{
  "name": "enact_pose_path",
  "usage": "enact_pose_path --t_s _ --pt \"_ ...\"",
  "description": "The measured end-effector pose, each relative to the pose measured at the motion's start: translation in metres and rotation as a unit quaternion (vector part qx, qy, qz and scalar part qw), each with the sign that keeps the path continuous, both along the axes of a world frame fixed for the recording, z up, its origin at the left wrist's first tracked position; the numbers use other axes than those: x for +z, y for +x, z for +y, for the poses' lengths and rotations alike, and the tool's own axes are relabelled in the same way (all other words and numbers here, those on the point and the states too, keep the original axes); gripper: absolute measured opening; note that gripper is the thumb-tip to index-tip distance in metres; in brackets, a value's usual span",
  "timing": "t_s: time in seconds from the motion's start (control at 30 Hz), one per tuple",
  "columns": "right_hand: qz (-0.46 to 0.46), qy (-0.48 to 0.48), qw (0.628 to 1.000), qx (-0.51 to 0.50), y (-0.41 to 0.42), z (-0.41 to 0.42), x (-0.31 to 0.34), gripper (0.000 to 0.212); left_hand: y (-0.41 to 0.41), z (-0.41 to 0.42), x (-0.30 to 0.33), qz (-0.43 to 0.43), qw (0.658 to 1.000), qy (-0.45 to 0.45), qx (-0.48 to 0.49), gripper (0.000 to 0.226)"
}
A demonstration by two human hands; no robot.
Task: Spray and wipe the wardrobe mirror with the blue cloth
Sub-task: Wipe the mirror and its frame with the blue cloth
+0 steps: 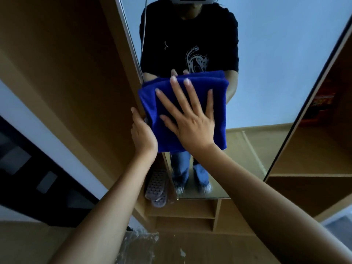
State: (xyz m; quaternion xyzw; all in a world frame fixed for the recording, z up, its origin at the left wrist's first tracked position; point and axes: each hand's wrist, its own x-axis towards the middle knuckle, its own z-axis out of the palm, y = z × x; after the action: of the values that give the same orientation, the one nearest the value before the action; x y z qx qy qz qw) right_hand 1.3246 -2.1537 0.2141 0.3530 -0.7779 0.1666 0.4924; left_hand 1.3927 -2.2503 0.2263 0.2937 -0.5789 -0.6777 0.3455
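A folded blue cloth lies flat against the wardrobe mirror, near the mirror's left edge at chest height. My right hand presses on the cloth with its fingers spread and straight. My left hand holds the left edge of the mirror door beside the cloth, its fingers wrapped behind the edge and mostly hidden. No spray bottle is in view. The mirror reflects a person in a black shirt and blue jeans.
Brown wooden wardrobe panels flank the mirror on the left and right. Open shelves sit below the mirror. A pair of perforated slippers lies at the mirror's lower left. The wooden floor has a pale smear.
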Motion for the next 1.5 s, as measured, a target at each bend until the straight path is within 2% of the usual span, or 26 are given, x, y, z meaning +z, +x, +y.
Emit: enact_pose_path --t_s 0.07,0.13,0.27,0.4,0.53,0.6,0.73,0.87,1.17,1.3,1.5 --pt "0.004 0.041 0.999 -0.007 0.003 -0.003 -0.033 0.052 0.002 -0.005 0.001 0.001 1.000 0.025 -0.017 0.087" --pt "-0.015 0.067 0.998 -0.006 0.007 -0.004 -0.067 0.054 0.004 -0.007 0.000 -0.010 0.999 0.040 -0.012 0.095" --pt "-0.038 0.107 0.994 0.004 0.010 0.002 -0.119 0.056 0.006 -0.003 0.006 -0.006 1.000 -0.011 0.003 0.078" --pt "-0.048 0.153 0.987 0.026 0.006 0.007 -0.136 0.059 0.006 -0.003 0.003 -0.005 0.998 -0.065 0.013 0.064" --pt "-0.038 0.163 0.986 0.020 0.002 0.009 -0.124 0.051 0.004 -0.007 -0.005 0.004 0.999 -0.036 0.000 0.047" --pt "-0.011 0.144 0.989 0.012 0.000 0.008 -0.105 0.051 0.003 -0.011 -0.008 0.010 1.000 -0.012 -0.010 0.048" --pt "0.034 0.020 0.999 -0.034 -0.001 -0.005 -0.045 0.048 0.005 -0.013 -0.008 0.021 0.998 0.010 -0.053 0.036" --pt "0.030 0.001 0.999 -0.033 0.000 -0.010 -0.027 0.047 0.012 -0.015 -0.021 -0.002 0.996 -0.042 -0.073 0.036" --pt "-0.002 0.004 1.000 -0.017 0.004 -0.012 -0.035 0.050 0.017 -0.011 -0.068 -0.033 0.992 -0.085 -0.090 0.039" --pt "0.012 -0.030 0.999 -0.023 0.007 -0.015 -0.052 0.048 0.018 -0.007 -0.086 0.021 0.994 -0.062 -0.085 0.035" --pt "0.039 -0.046 0.998 -0.029 0.006 -0.023 -0.126 0.050 0.008 -0.012 -0.112 0.101 0.991 -0.048 -0.076 0.039"
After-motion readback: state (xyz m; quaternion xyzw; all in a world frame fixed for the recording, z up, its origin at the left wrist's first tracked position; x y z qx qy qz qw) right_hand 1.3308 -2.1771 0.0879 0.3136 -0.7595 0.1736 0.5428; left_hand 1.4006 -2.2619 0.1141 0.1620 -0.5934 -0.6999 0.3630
